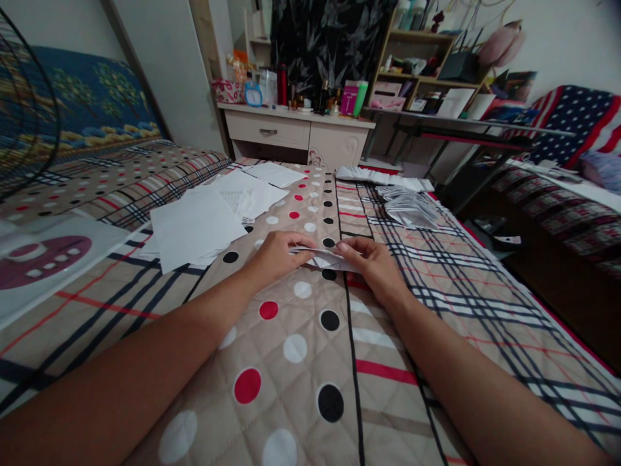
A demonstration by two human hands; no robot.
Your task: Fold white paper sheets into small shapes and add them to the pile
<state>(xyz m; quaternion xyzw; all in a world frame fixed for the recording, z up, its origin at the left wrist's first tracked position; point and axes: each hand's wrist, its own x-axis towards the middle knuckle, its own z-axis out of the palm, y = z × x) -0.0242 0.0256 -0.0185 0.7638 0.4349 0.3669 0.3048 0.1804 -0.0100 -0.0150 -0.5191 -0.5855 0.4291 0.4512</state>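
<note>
A folded white paper piece (326, 257) lies on the quilted bedspread (301, 362) in front of me, and both hands are on it. My left hand (277, 254) is closed, its fingers pinching the paper's left end. My right hand (369, 260) grips the right end with fingers curled over the fold. The middle of the paper shows between the hands; its ends are hidden under my fingers.
Loose white paper sheets (198, 223) lie spread to the left. A pile of folded paper pieces (408, 206) sits at the right, with a row of them (378, 176) behind. A white dresser (295, 133) with bottles stands beyond the bed. A fan grille (24, 110) is at far left.
</note>
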